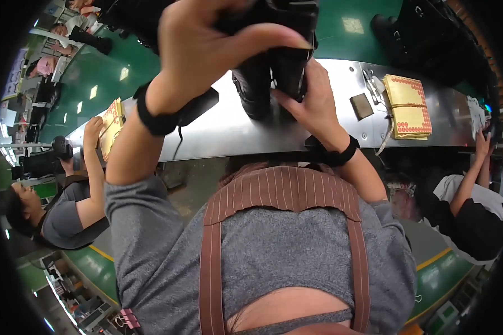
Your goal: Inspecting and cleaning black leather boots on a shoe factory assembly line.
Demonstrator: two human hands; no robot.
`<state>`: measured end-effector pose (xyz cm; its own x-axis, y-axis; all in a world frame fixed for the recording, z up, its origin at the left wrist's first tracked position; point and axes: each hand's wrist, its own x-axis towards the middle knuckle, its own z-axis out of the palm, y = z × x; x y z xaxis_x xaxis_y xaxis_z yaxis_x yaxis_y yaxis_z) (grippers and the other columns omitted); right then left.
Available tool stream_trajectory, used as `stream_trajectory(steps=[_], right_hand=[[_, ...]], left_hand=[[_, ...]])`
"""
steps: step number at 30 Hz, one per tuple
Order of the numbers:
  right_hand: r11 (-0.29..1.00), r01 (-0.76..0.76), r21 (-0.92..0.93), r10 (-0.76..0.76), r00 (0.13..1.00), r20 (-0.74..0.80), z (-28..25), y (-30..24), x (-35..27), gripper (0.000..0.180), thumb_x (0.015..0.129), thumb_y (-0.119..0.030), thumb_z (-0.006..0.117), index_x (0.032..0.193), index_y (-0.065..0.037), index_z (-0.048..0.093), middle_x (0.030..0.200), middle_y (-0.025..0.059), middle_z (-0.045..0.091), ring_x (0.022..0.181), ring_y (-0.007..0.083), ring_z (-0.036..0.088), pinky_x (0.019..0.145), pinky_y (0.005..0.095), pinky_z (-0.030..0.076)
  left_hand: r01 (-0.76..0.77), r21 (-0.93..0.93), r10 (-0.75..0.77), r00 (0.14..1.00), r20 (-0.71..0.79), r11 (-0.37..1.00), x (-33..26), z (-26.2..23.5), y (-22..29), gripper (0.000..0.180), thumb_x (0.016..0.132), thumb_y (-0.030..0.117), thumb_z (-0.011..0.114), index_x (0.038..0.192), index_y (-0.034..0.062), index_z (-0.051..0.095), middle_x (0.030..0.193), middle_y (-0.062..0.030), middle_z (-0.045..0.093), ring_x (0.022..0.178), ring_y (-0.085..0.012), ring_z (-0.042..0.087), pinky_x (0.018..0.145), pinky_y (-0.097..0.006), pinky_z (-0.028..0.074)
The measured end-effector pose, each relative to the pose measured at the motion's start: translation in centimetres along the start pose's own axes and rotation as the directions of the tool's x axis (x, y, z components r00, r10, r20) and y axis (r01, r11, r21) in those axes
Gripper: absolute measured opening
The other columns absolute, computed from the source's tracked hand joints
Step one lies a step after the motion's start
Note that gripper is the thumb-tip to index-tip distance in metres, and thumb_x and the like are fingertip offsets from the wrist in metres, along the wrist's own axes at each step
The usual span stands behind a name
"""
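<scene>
Black boots (288, 64) sit between the two hands, over the metal surface (207, 134), their upper part overlapping its far edge in this view. The right hand (318, 100) grips the right-hand boot low down, thumb on the inner side, fingers on the outer; the left hand (198, 58) lays its thumb across higher up, but its blurred fingers leave me unable to tell whether it grips. The boots' long axis runs between near and far edges, rounded lower ends pointing toward the near edge
</scene>
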<state>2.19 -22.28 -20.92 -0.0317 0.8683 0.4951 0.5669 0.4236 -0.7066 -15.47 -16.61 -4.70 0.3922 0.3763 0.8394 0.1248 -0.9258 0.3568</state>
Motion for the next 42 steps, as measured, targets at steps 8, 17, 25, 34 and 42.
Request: stream_trajectory(steps=[8, 17, 25, 34, 42], right_hand=[[0.964, -0.146, 0.221, 0.211, 0.928, -0.306, -2.8, 3.0, -0.4, 0.026, 0.096, -0.018, 0.062, 0.113, 0.002, 0.065, 0.098, 0.0112, 0.072, 0.086, 0.018, 0.065, 0.079, 0.0286, 0.049], [0.992, 0.043, -0.119, -0.105, 0.809, -0.579, -4.8, 3.3, -5.1, 0.049, 0.081, -0.018, 0.079, 0.118, 0.002, 0.055, 0.103, 0.0124, 0.06, 0.095, 0.0242, 0.056, 0.089, 0.0339, 0.044], [0.821, -0.024, 0.571, -0.068, 0.988, 0.139, -3.6, -2.1, -2.6, 0.03, 0.098, -0.022, 0.051, 0.116, 0.001, 0.058, 0.105, 0.0111, 0.063, 0.095, 0.0222, 0.06, 0.083, 0.0336, 0.047], [0.971, 0.067, 0.228, -0.124, 0.962, 0.244, 3.6, -4.2, 4.9, 0.064, 0.077, -0.018, 0.074, 0.135, -0.01, 0.046, 0.119, 0.0164, 0.054, 0.112, 0.0311, 0.055, 0.093, 0.0366, 0.046], [0.67, -0.406, 0.622, 0.181, 0.902, 0.393, 4.2, -2.0, 5.6, 0.061, 0.097, -0.06, 0.045, 0.104, -0.002, 0.064, 0.08, -0.0038, 0.056, 0.076, 0.0071, 0.051, 0.063, 0.0239, 0.042]], left_hand=[[0.177, 0.146, -0.164, 0.981, -0.102, 0.973, -4.2, -6.2, -0.3, 0.051, 0.079, 0.003, 0.08, 0.125, 0.0021, 0.058, 0.081, 0.0028, 0.056, 0.073, -0.0059, 0.05, 0.072, -0.017, 0.04], [0.415, 0.471, -0.458, 0.888, -0.025, 0.778, -2.8, -7.7, 3.1, 0.032, 0.07, 0.014, 0.087, 0.093, -0.0005, 0.071, 0.085, -0.0017, 0.063, 0.075, -0.0096, 0.058, 0.069, -0.023, 0.046], [0.197, 0.313, -0.343, 0.776, 0.529, 0.929, -1.7, -9.9, 5.9, 0.032, 0.058, 0.01, 0.083, 0.087, 0.0042, 0.073, 0.073, -0.0028, 0.054, 0.093, -0.0268, 0.049, 0.084, -0.04, 0.04], [0.181, 0.37, -0.389, 0.672, 0.631, 0.911, -2.8, -11.5, 9.3, 0.034, 0.059, 0.015, 0.079, 0.093, 0.0163, 0.079, 0.082, -0.0022, 0.061, 0.105, -0.0312, 0.048, 0.089, -0.045, 0.039], [0.027, 0.209, -0.162, 0.728, 0.666, 0.977, -5.1, -12.9, 8.3, 0.024, 0.058, 0.027, 0.075, 0.081, 0.0207, 0.079, 0.084, -0.0032, 0.062, 0.105, -0.0331, 0.05, 0.087, -0.045, 0.039]])
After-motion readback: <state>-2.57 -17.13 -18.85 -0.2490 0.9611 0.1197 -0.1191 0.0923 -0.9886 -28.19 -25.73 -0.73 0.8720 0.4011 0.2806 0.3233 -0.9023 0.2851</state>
